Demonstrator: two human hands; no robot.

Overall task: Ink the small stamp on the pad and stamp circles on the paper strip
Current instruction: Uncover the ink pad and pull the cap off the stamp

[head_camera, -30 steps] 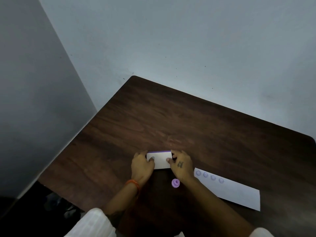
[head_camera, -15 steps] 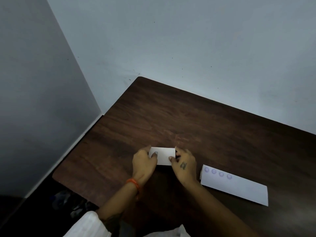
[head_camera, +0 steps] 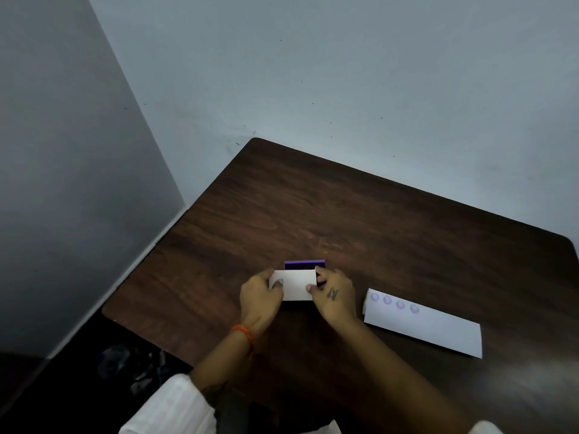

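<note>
Both my hands hold the ink pad's white lid at its short ends, my left hand on the left and my right hand on the right. The lid is tilted up toward me, and the purple ink pad shows behind its far edge. The white paper strip lies to the right of my right hand, with several purple circles in a row at its left end. The small stamp is hidden from view.
The dark wooden table stands in a corner, with a pale wall behind it and a grey wall on the left. Its left edge drops to a dark floor with some clutter. White sleeves show at the bottom.
The lid has tipped up toward me and the purple pad now shows behind it. The small purple stamp seen near my right wrist one second ago is no longer visible. The camera shifted.
</note>
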